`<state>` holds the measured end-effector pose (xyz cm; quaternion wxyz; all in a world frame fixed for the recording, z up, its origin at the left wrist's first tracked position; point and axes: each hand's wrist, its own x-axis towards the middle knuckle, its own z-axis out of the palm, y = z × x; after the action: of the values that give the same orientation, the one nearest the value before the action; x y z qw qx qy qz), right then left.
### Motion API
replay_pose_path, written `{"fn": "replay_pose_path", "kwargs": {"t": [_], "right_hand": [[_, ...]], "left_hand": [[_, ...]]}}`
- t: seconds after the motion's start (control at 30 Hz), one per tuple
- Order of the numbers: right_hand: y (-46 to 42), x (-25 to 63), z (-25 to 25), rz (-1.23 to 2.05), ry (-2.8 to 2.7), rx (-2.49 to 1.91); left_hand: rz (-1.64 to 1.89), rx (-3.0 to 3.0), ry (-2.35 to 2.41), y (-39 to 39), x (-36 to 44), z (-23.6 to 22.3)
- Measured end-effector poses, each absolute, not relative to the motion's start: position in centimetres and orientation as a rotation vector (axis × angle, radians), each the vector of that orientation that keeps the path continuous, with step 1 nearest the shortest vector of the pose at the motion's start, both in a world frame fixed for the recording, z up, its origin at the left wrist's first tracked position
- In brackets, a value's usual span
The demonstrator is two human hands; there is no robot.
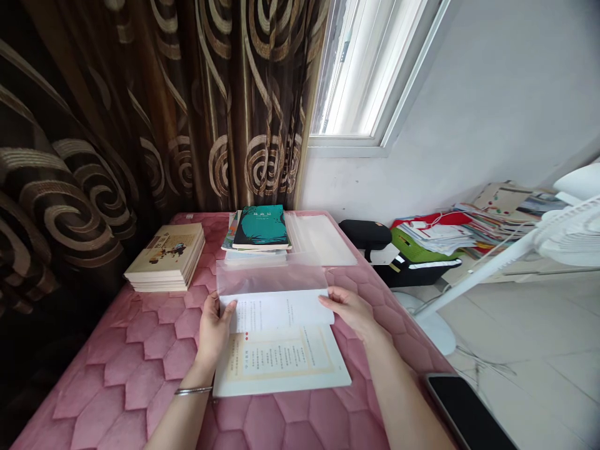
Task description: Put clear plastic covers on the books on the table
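book stack (164, 257) left | book pile (261, 228) behind open book (285, 362) | phone (469, 409) front right

Home interior, apparently a bedroom: pink quilted surface (154, 350), swirl-patterned curtain (225, 106) at far left, 1 window (359, 69) (light-framed), 1 white fan (487, 269) at right on tiled floor (548, 337).

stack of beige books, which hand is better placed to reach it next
Left, I'd judge: the left hand is nearer the stack of beige books, while the right hand would have to cross the open book. Both hold that book, so the left must let go first.
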<state>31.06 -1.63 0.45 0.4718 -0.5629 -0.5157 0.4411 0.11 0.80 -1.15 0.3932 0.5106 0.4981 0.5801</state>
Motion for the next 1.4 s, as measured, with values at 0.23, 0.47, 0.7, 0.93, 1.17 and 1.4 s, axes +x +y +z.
{"fn": "replay_pose_path", "kwargs": {"t": [0.23,0.47,0.7,0.93,1.17,1.4], "right_hand": [[-1.3,31.1,-0.5,1.109,-1.228,-1.374],[-1.4,30.9,-0.3,1.114,-1.216,-1.382],[-2.1,30.7,0.9,1.107,-1.203,-1.346],[-2.5,29.9,0.3,1.111,-1.194,-1.364],[-1.5,29.3,-1.2,0.917,-1.164,-1.498],[-2.0,29.4,-1.8,0.958,-1.141,-1.447]], "left_hand": [[1.472,1.301,1.209,0.9,-0.1,-1.3],[1.464,1.242,1.164,0.8,-0.1,-1.3],[1.455,1.268,1.213,0.9,-0.2,-1.4],[1.464,1.224,1.146,1.1,-0.2,-1.8],[1.416,1.171,1.091,0.6,-0.5,-1.5],[1.427,1.185,1.138,0.6,-0.4,-1.6]]}}
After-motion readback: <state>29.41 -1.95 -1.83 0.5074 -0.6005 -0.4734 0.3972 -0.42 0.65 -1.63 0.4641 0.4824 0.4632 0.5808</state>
